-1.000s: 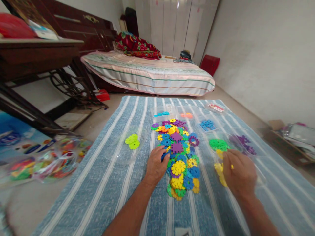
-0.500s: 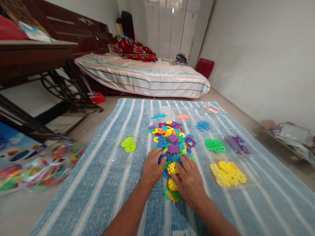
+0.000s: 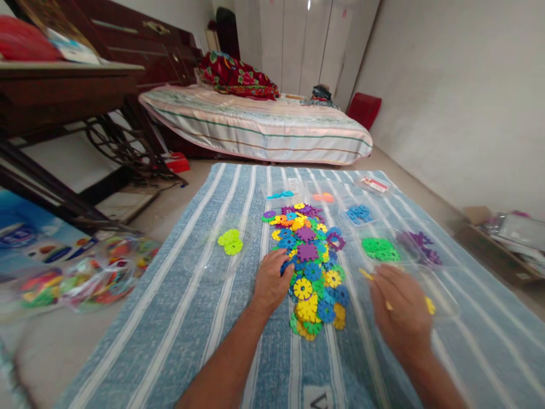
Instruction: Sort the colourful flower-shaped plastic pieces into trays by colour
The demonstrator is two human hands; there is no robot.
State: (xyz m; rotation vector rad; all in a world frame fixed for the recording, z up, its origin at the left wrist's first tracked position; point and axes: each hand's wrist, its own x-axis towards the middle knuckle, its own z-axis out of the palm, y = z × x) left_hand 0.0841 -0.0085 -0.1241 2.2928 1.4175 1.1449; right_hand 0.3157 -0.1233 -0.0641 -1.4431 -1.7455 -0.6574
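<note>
1. Left hand (image 3: 272, 282) is down on the striped blue cloth (image 3: 179, 318), palm down, fingers curled forward into the near-left edge of the mixed pile of snowflake discs (image 3: 313, 250).
2. Its fingertips are buried among blue and green pieces, so I cannot tell whether anything is pinched between them.
3. Just right of those fingers sits a yellow disc (image 3: 302, 288) with spokes showing, and just ahead of them a purple square piece (image 3: 307, 251) lies on top of the heap.
4. Right hand (image 3: 401, 317) is well right of the pile, palm down and blurred, hovering low over the sorted yellow discs (image 3: 430, 305).
5. Slivers of yellow peek out at either side of the knuckles. Whether the hand has hold of a piece or is spread flat, the blur will not say.
6. Beyond the right hand's fingertips: a heap of green discs (image 3: 380, 249), and right of that, purple discs (image 3: 421, 244).
7. Further ahead again, blue discs (image 3: 359, 213).
8. Off to the left of the left hand and a bit forward, a small cluster of lime discs (image 3: 230, 242), apart from the main pile.
9. Far left, off the cloth, a clear bag of mixed pieces (image 3: 85, 278) lies on the floor.
</note>
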